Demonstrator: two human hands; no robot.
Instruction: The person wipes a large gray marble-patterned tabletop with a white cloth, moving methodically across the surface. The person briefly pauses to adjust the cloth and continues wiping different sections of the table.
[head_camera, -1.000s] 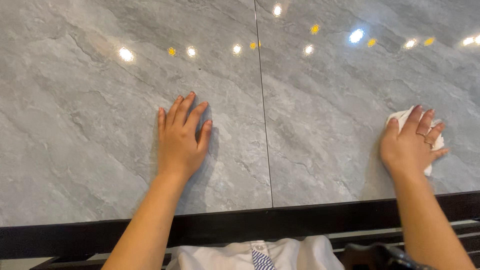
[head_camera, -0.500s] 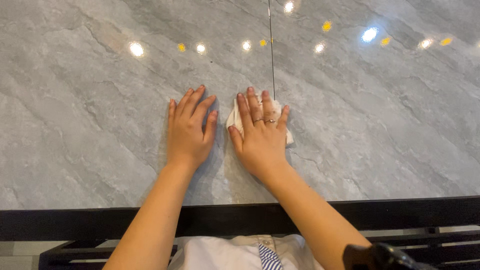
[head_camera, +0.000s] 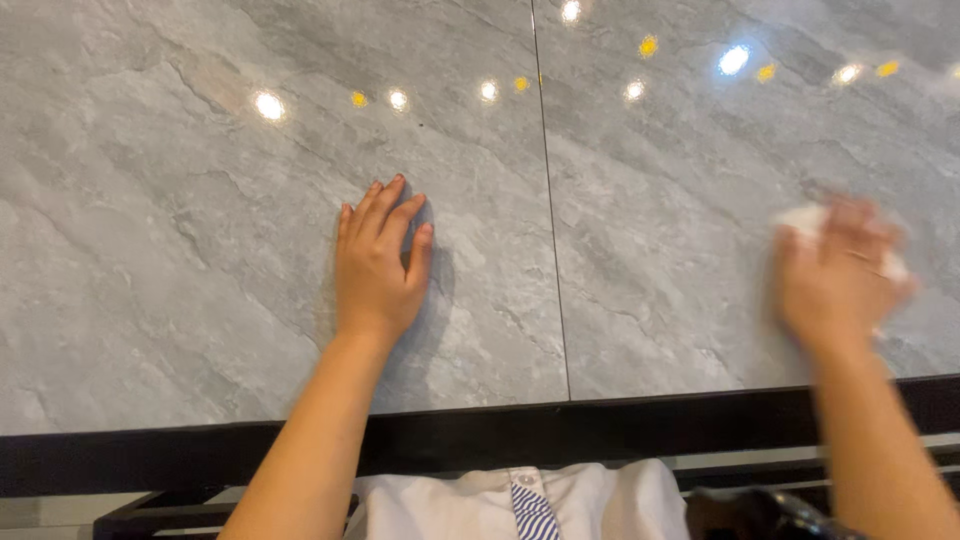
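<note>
Pressing my left hand (head_camera: 378, 268) flat on the grey marble-look bench (head_camera: 180, 200), left of centre frame, fingers straight and close together, clamped on nothing. My right hand (head_camera: 838, 275) sat at the right edge of the frame, motion-blurred, palm down over a white cloth (head_camera: 805, 218); the cloth showed only as white bits past the fingertips and beside the hand. Those fingers looked spread over it, but with the blur I couldn't tell if they gripped it or just pressed it. A thin seam (head_camera: 550, 200) ran down the bench between both hands. Ceiling lights reflected along the top of the frame.
</note>
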